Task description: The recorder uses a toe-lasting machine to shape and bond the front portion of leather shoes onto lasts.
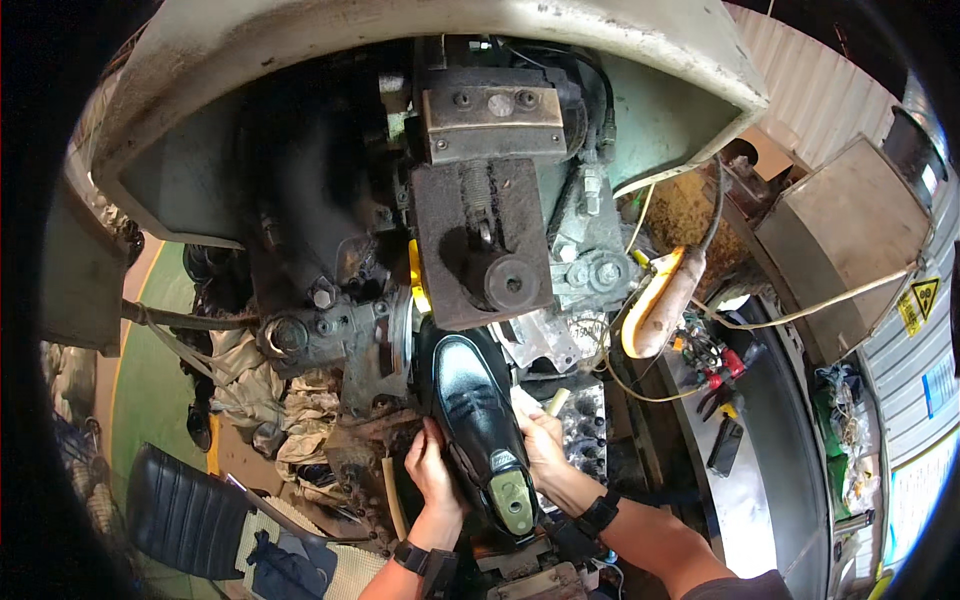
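A glossy black leather shoe (470,400) on a last, with a greenish heel plug (512,500) showing, points its toe up into the jaws of a big worn shoe machine (480,240). My left hand (432,466) grips the shoe's left side near the heel. On the right side my right hand (540,436) holds the shoe, fingers wrapped along its edge. Both wrists wear dark bands. The toe end is partly hidden under the machine's dark metal head.
Greasy rags (290,420) hang left of the machine. A black padded seat (185,510) sits at lower left. To the right, a metal bench (770,440) carries red-handled pliers (715,385) and small tools, with a yellow-rimmed tube (660,300) and cables above.
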A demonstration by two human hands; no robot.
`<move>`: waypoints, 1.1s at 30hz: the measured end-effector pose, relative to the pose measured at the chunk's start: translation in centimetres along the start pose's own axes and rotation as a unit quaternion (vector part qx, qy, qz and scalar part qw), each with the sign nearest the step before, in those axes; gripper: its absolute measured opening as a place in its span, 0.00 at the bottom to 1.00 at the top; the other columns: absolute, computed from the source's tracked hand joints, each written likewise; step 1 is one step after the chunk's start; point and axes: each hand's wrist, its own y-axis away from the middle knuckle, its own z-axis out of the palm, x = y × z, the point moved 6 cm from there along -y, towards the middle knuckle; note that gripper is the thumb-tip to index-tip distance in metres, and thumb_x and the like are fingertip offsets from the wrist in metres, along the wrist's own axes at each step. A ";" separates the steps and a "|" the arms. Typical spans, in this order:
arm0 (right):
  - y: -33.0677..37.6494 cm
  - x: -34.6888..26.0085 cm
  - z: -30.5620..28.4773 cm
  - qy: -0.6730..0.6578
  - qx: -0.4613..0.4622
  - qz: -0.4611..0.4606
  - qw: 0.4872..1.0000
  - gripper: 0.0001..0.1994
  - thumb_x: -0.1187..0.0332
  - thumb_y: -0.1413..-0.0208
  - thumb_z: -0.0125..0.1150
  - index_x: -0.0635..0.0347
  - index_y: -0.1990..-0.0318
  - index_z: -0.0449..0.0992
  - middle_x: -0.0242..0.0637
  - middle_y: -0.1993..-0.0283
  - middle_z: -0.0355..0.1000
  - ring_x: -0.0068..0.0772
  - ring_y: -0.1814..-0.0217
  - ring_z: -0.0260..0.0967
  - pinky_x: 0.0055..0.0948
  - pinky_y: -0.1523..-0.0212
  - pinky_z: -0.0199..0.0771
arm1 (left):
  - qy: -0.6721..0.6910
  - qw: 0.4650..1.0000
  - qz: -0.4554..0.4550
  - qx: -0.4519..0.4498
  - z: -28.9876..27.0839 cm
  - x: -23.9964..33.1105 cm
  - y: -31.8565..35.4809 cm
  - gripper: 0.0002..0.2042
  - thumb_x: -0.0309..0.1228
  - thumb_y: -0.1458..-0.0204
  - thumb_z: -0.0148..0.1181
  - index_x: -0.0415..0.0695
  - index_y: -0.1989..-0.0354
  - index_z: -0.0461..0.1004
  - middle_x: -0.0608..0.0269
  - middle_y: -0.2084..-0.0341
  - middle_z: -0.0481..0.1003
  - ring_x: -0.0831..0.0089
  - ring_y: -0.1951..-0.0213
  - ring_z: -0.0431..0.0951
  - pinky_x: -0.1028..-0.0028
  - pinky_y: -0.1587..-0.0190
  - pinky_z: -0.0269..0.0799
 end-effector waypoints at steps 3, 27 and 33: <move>-0.9 0.6 -0.4 -0.005 -0.011 -0.019 1.000 0.10 0.70 0.35 0.61 0.68 0.53 0.78 0.39 0.60 0.80 0.27 0.66 0.79 0.28 0.66 0.83 | 0.002 1.000 0.011 -0.004 -0.6 -0.8 -1.1 0.14 0.37 0.32 0.53 0.39 0.59 0.79 0.68 0.64 0.79 0.78 0.64 0.76 0.75 0.60 0.72; 2.4 -6.7 -7.2 0.145 -0.011 -0.012 0.989 0.18 0.67 0.30 0.50 0.71 0.40 0.63 0.59 0.48 0.74 0.48 0.52 0.79 0.43 0.48 0.82 | -0.348 0.866 0.360 0.009 -13.1 6.3 -2.6 0.15 0.29 0.33 0.48 0.34 0.43 0.71 0.53 0.46 0.75 0.66 0.44 0.74 0.68 0.39 0.67; 6.8 -12.4 -17.0 0.191 0.180 -0.045 0.964 0.22 0.59 0.31 0.53 0.71 0.42 0.64 0.56 0.49 0.74 0.47 0.52 0.77 0.45 0.49 0.80 | -0.541 0.796 0.270 -0.024 -24.9 1.8 -5.0 0.23 0.29 0.40 0.49 0.33 0.37 0.58 0.41 0.30 0.55 0.46 0.28 0.52 0.55 0.28 0.46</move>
